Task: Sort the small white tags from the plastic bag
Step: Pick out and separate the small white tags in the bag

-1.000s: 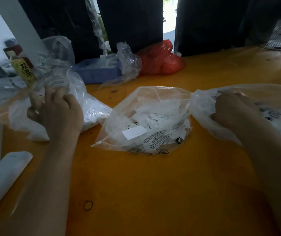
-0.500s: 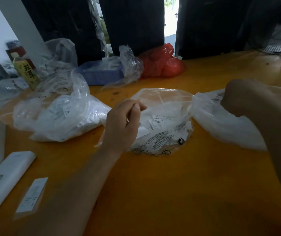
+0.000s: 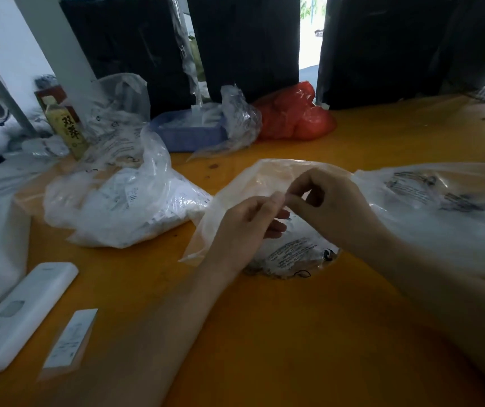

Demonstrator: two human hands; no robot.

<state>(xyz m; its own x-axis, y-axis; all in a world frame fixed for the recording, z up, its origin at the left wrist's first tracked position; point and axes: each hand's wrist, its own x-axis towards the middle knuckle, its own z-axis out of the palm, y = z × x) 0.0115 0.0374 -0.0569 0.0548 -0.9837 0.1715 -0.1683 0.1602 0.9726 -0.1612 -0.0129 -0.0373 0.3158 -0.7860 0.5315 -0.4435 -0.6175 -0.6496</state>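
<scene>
A clear plastic bag with black print and white tags inside lies in the middle of the orange table. My left hand and my right hand meet above it, and both pinch the bag's upper edge between thumb and fingers. A second bag full of white tags lies to the left. A third printed bag lies to the right, behind my right forearm. One white tag lies flat at the front left.
A white remote-like device lies at the front left. At the back stand a blue tray with crumpled plastic, a red bag and a drink carton. Dark panels rise behind the table.
My left hand moved from the left bag to the middle bag. My right hand left the right bag and joined it. A white tag now lies at the front left.
</scene>
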